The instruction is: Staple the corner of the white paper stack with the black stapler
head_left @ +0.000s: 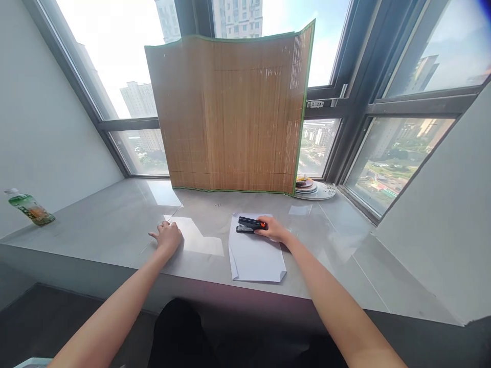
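A black stapler with an orange-red part near its grip end lies sideways over the upper part of some white paper. My right hand is closed around the stapler's right end. The paper's lower corners curl up, and whether it is one sheet or more I cannot tell. To the left, my left hand rests palm down on the pale ledge, apart from the paper. Its fingers are bent, with one sticking out to the left, and nothing shows in them.
A brown bamboo mat with green edging stands against the window behind the ledge. Stacked plates sit by its right lower corner. A green-labelled bottle leans at the far left. The ledge's front edge runs before my legs.
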Available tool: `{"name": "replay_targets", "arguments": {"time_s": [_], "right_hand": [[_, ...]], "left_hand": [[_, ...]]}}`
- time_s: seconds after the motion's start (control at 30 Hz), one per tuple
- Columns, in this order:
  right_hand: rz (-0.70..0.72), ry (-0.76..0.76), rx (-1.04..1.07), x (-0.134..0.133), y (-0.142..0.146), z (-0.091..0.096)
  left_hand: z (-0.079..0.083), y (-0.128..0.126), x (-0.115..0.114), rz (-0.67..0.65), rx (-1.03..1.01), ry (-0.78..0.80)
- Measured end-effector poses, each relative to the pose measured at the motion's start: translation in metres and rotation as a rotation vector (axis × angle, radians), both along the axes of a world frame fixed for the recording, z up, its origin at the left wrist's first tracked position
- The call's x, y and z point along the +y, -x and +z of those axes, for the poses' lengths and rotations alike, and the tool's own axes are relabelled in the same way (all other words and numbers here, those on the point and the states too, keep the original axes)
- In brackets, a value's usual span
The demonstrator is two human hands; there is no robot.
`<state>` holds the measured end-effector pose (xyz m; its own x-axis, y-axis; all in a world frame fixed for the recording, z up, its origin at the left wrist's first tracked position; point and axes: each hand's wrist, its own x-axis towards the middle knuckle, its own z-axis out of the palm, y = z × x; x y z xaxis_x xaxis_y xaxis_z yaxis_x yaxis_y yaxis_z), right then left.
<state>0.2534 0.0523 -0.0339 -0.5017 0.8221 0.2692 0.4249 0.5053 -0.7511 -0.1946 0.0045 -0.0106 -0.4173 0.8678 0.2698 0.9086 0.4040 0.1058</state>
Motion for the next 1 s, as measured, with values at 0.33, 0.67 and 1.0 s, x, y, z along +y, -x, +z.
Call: {"name": "replay_targets", "arguments": {"time_s": [0.33,0.67,1.0], "right_hand": [[-0.017,-0.038,-0.006,-0.001,0.0,0.0],[-0.002,0.054,0.03,0.007,-0.005,0.0],[0.015,0.246,0.124,0.011,-0.019,0.009]], "left_hand": [[-0.001,-0.155,0.038,-0.898,-0.578,-0.104],[-0.024,-0.172,0.089,-0.847,-0.468,-0.093],[-0.034,-0.173,0.095,-0.826,-0.406,-0.037]]}}
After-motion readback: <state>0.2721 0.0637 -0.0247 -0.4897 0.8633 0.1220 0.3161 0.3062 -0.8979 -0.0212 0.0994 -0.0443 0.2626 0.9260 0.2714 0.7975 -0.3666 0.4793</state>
